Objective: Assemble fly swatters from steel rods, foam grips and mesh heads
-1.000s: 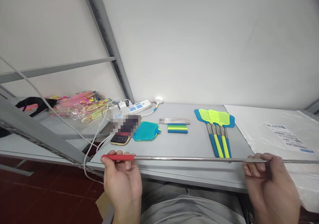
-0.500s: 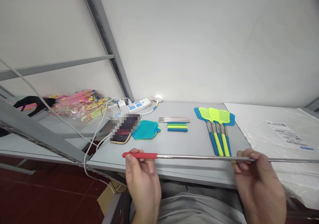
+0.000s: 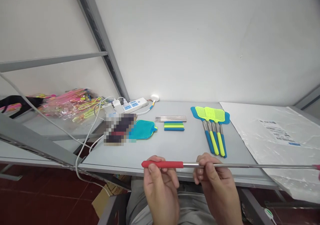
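Across the front of the shelf I hold a long fly swatter (image 3: pixel 250 166) with a red grip and a thin metal rod; a bit of its red far end shows at the right edge. My left hand (image 3: pixel 161 181) is closed around the red grip. Close to the grip, my right hand (image 3: pixel 216 181) pinches the metal rod between thumb and fingers. Beyond my hands lie finished-looking fly swatters (image 3: pixel 212 115) in blue and yellow, loose coloured grips (image 3: pixel 174 126), several metal rods (image 3: pixel 170 119) and a stack of swatter heads (image 3: pixel 142 129), teal on top.
A partly blurred phone (image 3: pixel 120 130) lies left of the swatter heads. Behind it sits a white power strip (image 3: pixel 135 105) with cables. A white plastic package (image 3: pixel 265 145) covers the right side. Bagged colourful items (image 3: pixel 77 105) lie beyond the metal post.
My right hand has slid left along the rod, nearer the grip. The swatter and my left hand have shifted right in view, and the camera has turned slightly.
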A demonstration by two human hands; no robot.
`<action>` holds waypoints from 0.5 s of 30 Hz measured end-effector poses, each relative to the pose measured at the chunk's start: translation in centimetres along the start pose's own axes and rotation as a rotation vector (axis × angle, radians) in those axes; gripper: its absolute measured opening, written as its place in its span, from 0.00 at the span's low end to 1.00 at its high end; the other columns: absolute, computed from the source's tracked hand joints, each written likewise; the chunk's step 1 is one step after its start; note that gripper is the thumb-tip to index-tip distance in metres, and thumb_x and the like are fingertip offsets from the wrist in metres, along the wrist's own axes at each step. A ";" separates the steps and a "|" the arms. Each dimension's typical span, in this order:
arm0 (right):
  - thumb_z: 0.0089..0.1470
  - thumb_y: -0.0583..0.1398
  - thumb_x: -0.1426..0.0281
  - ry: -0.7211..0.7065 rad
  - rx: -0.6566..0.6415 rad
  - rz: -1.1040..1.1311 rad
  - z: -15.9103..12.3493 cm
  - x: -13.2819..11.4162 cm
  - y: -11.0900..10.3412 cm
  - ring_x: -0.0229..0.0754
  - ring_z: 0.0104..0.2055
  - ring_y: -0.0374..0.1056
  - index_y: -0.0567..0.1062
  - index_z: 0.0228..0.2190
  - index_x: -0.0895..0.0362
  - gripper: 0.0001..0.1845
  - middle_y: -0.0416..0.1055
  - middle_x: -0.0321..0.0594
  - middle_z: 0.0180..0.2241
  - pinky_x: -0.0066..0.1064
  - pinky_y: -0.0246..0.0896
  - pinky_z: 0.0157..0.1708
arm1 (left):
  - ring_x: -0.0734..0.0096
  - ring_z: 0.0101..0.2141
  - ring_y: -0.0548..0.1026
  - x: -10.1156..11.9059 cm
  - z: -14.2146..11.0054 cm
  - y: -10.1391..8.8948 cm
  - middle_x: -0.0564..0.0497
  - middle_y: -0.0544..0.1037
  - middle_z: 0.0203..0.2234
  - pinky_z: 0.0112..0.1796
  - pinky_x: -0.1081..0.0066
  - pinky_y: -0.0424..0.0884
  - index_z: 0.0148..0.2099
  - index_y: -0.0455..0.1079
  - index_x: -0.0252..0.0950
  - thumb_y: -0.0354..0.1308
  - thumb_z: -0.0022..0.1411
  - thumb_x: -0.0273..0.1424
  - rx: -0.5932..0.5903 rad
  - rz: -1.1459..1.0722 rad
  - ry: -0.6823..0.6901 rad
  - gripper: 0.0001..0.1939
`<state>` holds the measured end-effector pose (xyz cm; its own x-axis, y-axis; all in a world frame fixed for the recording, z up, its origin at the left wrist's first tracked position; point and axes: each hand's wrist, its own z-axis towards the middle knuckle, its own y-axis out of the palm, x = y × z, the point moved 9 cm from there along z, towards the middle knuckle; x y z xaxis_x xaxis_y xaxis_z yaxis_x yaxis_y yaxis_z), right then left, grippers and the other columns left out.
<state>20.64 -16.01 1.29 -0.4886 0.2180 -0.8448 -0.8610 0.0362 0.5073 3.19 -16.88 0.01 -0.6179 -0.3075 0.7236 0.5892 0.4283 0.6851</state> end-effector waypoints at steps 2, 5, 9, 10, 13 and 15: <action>0.57 0.64 0.64 0.021 -0.039 -0.064 0.1 0.5 0.1 0.34 0.26 0.62 0.81 0.36 0.52 0.07 0.64 0.35 0.27 0.29 0.60 0.26 | 0.84 0.16 0.63 0.0 0.3 -0.1 0.57 0.66 0.25 0.19 0.80 0.63 0.40 0.70 0.38 0.59 0.64 0.45 -0.018 0.013 0.000 0.14; 0.56 0.64 0.61 0.049 0.035 -0.001 0.7 0.2 -1.8 0.32 0.22 0.58 0.80 0.40 0.53 0.12 0.62 0.32 0.23 0.28 0.59 0.23 | 0.84 0.17 0.63 1.2 1.3 -0.8 0.57 0.66 0.25 0.21 0.80 0.64 0.40 0.70 0.37 0.58 0.65 0.43 0.015 0.013 0.057 0.13; 0.60 0.56 0.53 -0.035 0.301 0.197 1.6 -2.7 -6.0 0.32 0.19 0.52 0.79 0.33 0.55 0.21 0.55 0.29 0.18 0.26 0.57 0.19 | 0.84 0.17 0.62 3.5 2.7 -1.8 0.57 0.67 0.27 0.22 0.79 0.66 0.39 0.70 0.36 0.56 0.67 0.41 0.075 -0.015 0.148 0.12; 0.61 0.54 0.53 -0.072 0.351 0.226 1.9 -3.7 -6.9 0.33 0.19 0.52 0.78 0.31 0.56 0.22 0.54 0.30 0.17 0.26 0.57 0.19 | 0.83 0.17 0.62 4.0 2.9 -2.0 0.57 0.67 0.27 0.22 0.79 0.66 0.39 0.70 0.36 0.56 0.67 0.41 0.085 -0.025 0.164 0.12; 0.62 0.51 0.56 -0.153 0.482 0.270 2.4 -5.5 -9.0 0.35 0.23 0.56 0.78 0.31 0.57 0.23 0.57 0.32 0.20 0.26 0.58 0.21 | 0.82 0.17 0.62 4.8 3.6 -2.2 0.58 0.66 0.24 0.23 0.78 0.66 0.38 0.69 0.36 0.56 0.67 0.40 0.088 -0.044 0.176 0.12; 0.63 0.51 0.58 -0.180 0.549 0.262 2.5 -5.9 -9.7 0.36 0.28 0.60 0.79 0.34 0.57 0.22 0.63 0.35 0.24 0.27 0.61 0.24 | 0.82 0.17 0.62 4.7 3.9 -2.1 0.58 0.65 0.24 0.23 0.79 0.66 0.38 0.69 0.36 0.56 0.67 0.40 0.087 -0.045 0.164 0.12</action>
<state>32.27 -15.18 1.82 -0.6008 0.4460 -0.6634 -0.4951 0.4440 0.7468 -2.99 -15.96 1.63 -0.5453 -0.4591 0.7013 0.5111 0.4810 0.7123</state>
